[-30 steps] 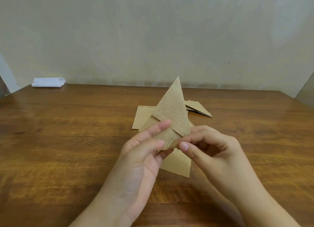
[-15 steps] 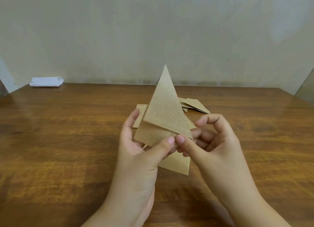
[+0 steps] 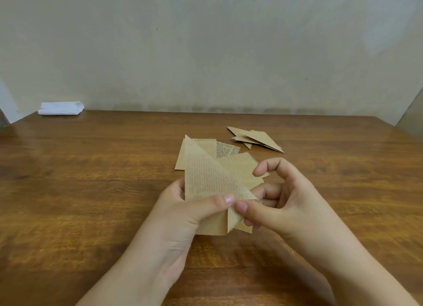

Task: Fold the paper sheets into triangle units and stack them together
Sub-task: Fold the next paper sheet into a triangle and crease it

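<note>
Head view: wooden table (image 3: 91, 191); flat paper sheets (image 3: 229, 153) mid-table; folded triangles (image 3: 258, 138) behind; half-folded sheet (image 3: 206, 180) above table, pinched by left hand (image 3: 183, 216) and, seemingly, right hand (image 3: 286, 205); white cloth (image 3: 60, 108) far left.

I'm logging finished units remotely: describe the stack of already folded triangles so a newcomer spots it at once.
On the wooden table, look past the hands toward the wall, right of centre. The stack of folded triangles lies there, pointed and layered, apart from the flat sheets lying nearer the hands.
</note>
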`<state>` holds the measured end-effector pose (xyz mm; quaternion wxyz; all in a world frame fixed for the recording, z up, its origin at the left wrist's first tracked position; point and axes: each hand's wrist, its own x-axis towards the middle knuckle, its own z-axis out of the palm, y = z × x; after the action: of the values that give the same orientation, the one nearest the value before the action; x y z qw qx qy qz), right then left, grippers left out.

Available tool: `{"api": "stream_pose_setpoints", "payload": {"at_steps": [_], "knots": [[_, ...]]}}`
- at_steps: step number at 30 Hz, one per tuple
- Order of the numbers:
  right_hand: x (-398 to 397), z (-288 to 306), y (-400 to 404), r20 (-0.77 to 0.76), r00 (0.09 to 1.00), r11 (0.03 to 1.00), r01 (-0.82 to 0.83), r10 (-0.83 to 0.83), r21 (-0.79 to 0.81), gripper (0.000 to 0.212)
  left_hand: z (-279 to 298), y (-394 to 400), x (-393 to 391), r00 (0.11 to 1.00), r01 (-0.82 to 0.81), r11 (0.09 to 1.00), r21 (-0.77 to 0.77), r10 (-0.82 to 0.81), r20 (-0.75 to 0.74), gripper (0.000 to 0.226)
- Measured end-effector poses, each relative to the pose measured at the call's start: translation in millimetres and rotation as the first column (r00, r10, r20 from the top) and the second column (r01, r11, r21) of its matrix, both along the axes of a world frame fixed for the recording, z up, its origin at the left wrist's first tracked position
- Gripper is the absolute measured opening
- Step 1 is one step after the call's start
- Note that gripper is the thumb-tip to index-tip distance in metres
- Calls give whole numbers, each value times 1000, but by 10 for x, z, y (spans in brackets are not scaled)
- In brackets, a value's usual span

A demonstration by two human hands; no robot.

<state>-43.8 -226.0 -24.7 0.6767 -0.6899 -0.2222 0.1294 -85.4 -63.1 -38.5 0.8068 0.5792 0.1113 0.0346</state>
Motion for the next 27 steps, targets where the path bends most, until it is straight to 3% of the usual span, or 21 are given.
{"api": "stream_pose_setpoints", "payload": {"at_steps": [7, 14, 23, 27], "knots": [[-10, -35, 37, -11, 1000, 999, 28, -28, 31, 53, 19, 4, -19, 999, -16, 997, -75, 18, 27, 72], [-13, -25, 24, 15, 998, 998, 55, -55, -8, 52, 25, 1, -29, 1000, -13, 1000, -9, 13, 24, 60], [-7, 12, 14, -64, 994, 993, 95, -91, 65, 64, 49, -18, -33, 997, -50, 999, 19, 48, 66, 62], [9, 5, 3, -56, 992, 993, 114, -113, 24, 66, 33, -25, -26, 997, -51, 999, 17, 50, 64, 65]]}}
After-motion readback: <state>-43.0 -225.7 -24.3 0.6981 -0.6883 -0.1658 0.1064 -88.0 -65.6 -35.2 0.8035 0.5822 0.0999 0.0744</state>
